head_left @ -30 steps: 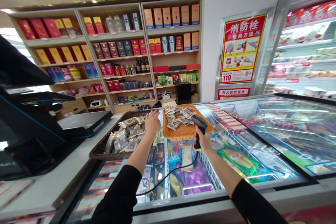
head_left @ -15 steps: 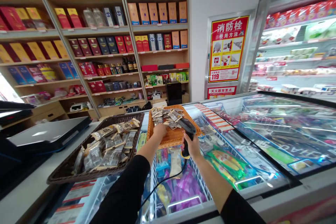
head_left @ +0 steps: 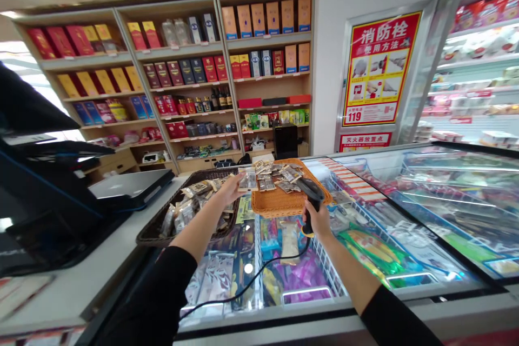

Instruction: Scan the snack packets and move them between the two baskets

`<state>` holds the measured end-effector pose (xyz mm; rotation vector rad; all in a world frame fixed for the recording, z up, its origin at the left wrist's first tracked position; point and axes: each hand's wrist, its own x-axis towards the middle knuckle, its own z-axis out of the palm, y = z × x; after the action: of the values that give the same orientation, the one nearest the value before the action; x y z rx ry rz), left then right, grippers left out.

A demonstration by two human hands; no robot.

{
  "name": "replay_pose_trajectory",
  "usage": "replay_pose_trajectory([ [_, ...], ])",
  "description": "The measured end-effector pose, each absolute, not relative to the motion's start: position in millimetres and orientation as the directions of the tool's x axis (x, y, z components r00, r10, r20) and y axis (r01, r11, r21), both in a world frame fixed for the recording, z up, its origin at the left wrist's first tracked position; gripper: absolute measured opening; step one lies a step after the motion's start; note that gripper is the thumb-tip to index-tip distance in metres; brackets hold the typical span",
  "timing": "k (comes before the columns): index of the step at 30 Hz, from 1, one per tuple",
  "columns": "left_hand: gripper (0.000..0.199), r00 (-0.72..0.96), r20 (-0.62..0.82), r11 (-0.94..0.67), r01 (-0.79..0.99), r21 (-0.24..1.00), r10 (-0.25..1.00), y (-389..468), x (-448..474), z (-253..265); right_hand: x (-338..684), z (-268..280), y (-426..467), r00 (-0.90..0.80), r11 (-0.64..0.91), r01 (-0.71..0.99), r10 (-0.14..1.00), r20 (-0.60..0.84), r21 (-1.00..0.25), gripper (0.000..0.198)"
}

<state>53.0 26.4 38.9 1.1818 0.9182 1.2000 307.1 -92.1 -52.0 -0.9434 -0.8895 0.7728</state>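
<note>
At left, a dark wicker basket (head_left: 146,233) holds a heap of small packets (head_left: 185,214); the left arm stretches forward across it, and the left hand (head_left: 230,190) has its grip pinched on one clear packet (head_left: 248,179) at the edge of the orange basket (head_left: 275,204). With packets in both baskets and one in hand, the work looks partway. At right, the right hand (head_left: 318,220), arm extended, has its grip wrapped round a scanner (head_left: 311,190) angled over the orange basket's right side.
</note>
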Motion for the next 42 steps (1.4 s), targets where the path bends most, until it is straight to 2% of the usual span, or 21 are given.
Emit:
replay_pose_trajectory([
  [3,0.035,0.204,0.067,-0.027,-0.193,0.981,0.977,10,22,31,285,-49,-100,0.361,0.380,-0.148,0.880,0.308,-0.913,0.037],
  [8,0.037,0.058,0.159,-0.137,-0.279,0.950,0.986,5,9,9,222,-42,-116,0.010,0.350,-0.083,0.937,0.350,-0.933,0.035],
  [17,0.035,0.053,0.143,-0.117,-0.338,0.934,0.988,6,11,2,174,-45,-122,0.012,0.376,0.136,0.925,0.381,-0.917,0.025],
  [22,0.033,0.041,0.141,-0.119,-0.340,0.933,0.989,7,11,-1,177,-45,-123,0.064,0.359,0.121,0.927,0.368,-0.925,0.030],
  [33,0.032,0.053,0.134,-0.111,-0.309,0.945,0.990,8,11,0,175,-49,-121,0.022,0.318,0.096,0.947,0.321,-0.943,0.028],
  [36,0.031,-0.010,0.242,-0.241,-0.151,0.959,0.970,4,13,4,177,-51,-120,0.047,0.306,0.062,0.950,0.309,-0.950,0.028],
  [38,0.034,-0.097,0.424,-0.415,0.102,0.904,0.900,-2,13,12,181,-52,-119,0.082,0.299,0.021,0.951,0.299,-0.954,0.029],
  [40,0.037,-0.109,0.623,-0.530,0.426,0.734,0.775,-13,11,22,187,-51,-117,0.125,0.293,-0.048,0.950,0.285,-0.955,0.030],
  [42,0.045,-0.021,0.725,-0.510,0.697,0.504,0.689,-24,5,32,197,-51,-113,0.173,0.288,-0.135,0.949,0.264,-0.948,0.032],
])
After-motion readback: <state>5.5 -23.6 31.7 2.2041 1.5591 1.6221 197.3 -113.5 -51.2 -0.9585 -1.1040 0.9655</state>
